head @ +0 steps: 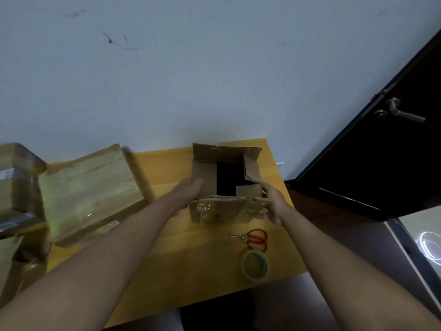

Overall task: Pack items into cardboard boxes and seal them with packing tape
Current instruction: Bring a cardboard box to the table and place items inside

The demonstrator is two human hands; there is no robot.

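Box [226, 180]: we have it open on the table [171, 163], flaps up, between our hands.
Left hand [188, 191]: our fingers curl round the box's left wall.
Right hand [273, 204]: our fingers pinch the near flap's right end.
Scissors [256, 238], tape [254, 265]: just below our right fingers.

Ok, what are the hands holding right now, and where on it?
Both hold the open cardboard box: the left hand on its left wall, the right hand at the right end of its near flap.
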